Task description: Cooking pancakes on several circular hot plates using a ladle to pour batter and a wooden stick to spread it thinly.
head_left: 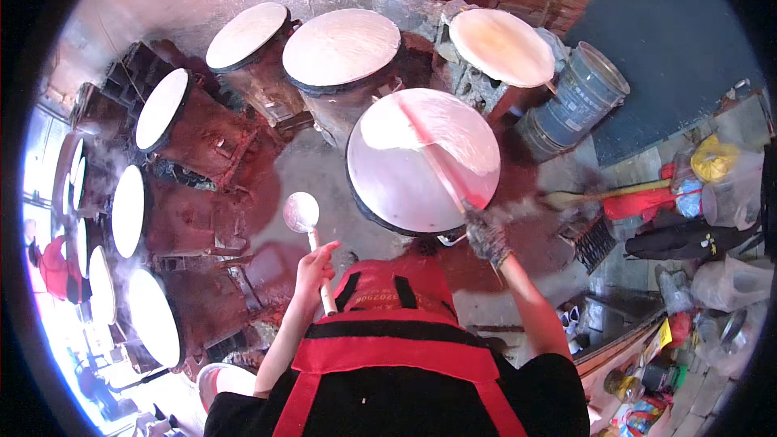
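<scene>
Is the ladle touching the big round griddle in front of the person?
Apart. The head view shows grey floor plainly between the ladle, held in the left hand, and the left edge of the griddle.

White ladle (302, 212), dark grey glove (487, 239), white-and-grey round plate (405, 194), red apron (396, 356) with black bands (396, 329), blue barrel (581, 85)
</scene>
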A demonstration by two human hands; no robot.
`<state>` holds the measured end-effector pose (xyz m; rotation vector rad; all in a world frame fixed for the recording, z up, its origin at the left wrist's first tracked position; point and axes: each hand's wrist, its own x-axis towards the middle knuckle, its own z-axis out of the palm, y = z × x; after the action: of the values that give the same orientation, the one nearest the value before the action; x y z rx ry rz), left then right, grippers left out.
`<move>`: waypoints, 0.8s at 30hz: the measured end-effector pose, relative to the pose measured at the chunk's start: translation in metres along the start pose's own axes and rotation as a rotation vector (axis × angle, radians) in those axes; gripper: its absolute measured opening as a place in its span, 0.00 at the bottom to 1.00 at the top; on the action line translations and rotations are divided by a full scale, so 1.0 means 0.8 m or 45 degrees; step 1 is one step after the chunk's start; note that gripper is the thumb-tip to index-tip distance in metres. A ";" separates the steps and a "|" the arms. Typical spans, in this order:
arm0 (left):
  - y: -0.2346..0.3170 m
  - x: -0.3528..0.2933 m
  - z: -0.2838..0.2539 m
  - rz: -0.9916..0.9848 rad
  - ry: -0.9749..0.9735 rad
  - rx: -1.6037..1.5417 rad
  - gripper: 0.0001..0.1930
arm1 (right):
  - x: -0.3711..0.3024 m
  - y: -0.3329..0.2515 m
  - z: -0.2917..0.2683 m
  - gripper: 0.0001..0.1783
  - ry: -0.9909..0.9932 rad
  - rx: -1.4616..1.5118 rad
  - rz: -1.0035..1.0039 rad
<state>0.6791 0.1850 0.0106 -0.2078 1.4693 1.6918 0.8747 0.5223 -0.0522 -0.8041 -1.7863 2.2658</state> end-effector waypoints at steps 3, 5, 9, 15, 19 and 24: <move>0.003 -0.014 0.005 0.025 0.096 0.106 0.12 | 0.056 0.019 -0.034 0.18 0.574 -0.034 -0.182; -0.004 -0.019 0.000 0.037 0.176 0.104 0.10 | 0.085 -0.014 -0.023 0.21 0.515 -0.329 -0.083; -0.012 -0.039 0.011 0.051 0.374 0.209 0.09 | 0.066 0.002 -0.026 0.19 0.015 0.120 0.036; -0.041 -0.076 0.009 -0.027 0.614 -0.003 0.14 | 0.051 -0.012 -0.121 0.23 -0.244 0.464 0.231; -0.042 -0.086 0.008 -0.058 0.425 -0.112 0.15 | 0.108 -0.035 -0.063 0.21 -0.045 -0.205 -0.437; -0.025 -0.081 0.017 -0.025 0.364 0.042 0.14 | -0.019 -0.011 -0.061 0.17 -0.227 0.149 0.345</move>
<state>0.7381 0.1637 0.0404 -0.4601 1.6958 1.6716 0.9102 0.5603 -0.0467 -0.8963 -1.6820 2.6638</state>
